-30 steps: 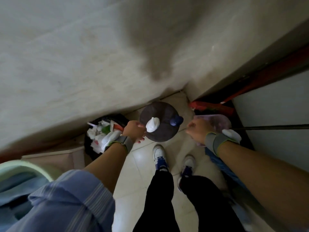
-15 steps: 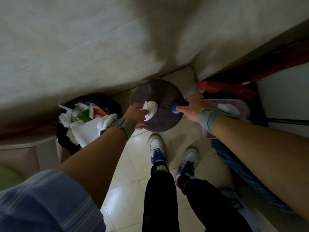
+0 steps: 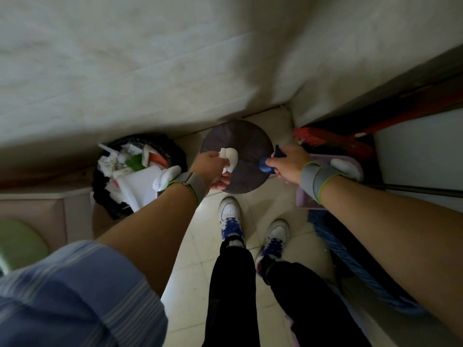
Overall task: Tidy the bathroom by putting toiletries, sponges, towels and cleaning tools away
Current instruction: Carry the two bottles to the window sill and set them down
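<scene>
White tissue (image 3: 229,159) — soft, surely light — sits pinched in my left hand (image 3: 209,169); my right hand (image 3: 290,164) clasps the stiff-looking disc (image 3: 240,136) by its blue knob (image 3: 265,167), its surest hold.

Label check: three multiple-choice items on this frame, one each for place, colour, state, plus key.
1. Where does the full bin sit relative to the dark disc? A left of it; B right of it; C on top of it.
2. Colour of the handle in the right hand? A red; B blue; C green.
3. The left hand is: A empty; B gripping white tissue; C flat on the floor.
Key: A, the bin lies left of the disc; B, the handle is blue; B, fingers curl round the tissue.
</scene>
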Available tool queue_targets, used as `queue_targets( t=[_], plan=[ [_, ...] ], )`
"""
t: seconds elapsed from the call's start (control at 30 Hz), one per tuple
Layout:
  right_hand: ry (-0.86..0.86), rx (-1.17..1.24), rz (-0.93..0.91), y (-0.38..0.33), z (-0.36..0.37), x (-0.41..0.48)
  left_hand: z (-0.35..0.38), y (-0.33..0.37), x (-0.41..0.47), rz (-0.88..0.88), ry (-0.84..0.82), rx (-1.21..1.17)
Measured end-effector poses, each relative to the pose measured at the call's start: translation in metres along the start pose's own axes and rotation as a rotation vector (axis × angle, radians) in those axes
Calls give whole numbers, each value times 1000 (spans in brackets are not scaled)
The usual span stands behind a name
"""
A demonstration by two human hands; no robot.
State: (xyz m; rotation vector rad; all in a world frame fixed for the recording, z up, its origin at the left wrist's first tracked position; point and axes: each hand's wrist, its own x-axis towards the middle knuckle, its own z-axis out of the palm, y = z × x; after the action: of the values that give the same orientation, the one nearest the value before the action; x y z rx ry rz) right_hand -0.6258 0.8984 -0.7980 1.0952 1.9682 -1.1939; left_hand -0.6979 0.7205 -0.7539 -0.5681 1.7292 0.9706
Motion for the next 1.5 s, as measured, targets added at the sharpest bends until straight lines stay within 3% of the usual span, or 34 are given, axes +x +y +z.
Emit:
queue_targets(
  t=[0.17,0.37,0.57,0.77,1.1,1.5],
  plan=[
    [-52,-155,-108,-38,-30,-63,-19,15,-65,30,9,89],
    [-55,-520,-252,-88,-56,-151,-40,21,-161,115,81,148],
    [-7,-788,-580,-147,-63,-248,-70,-2,-258,234,241,128],
    [-84,-1054,-854,-197,-36,-336,-113,-45,-356,278,362,143],
    [-212,-1248,-1251,-252,91,-502,-213,-195,-512,171,527,44],
    [-334,-1256,-1473,-237,329,-696,-329,-462,-656,42,711,-135]
  ],
)
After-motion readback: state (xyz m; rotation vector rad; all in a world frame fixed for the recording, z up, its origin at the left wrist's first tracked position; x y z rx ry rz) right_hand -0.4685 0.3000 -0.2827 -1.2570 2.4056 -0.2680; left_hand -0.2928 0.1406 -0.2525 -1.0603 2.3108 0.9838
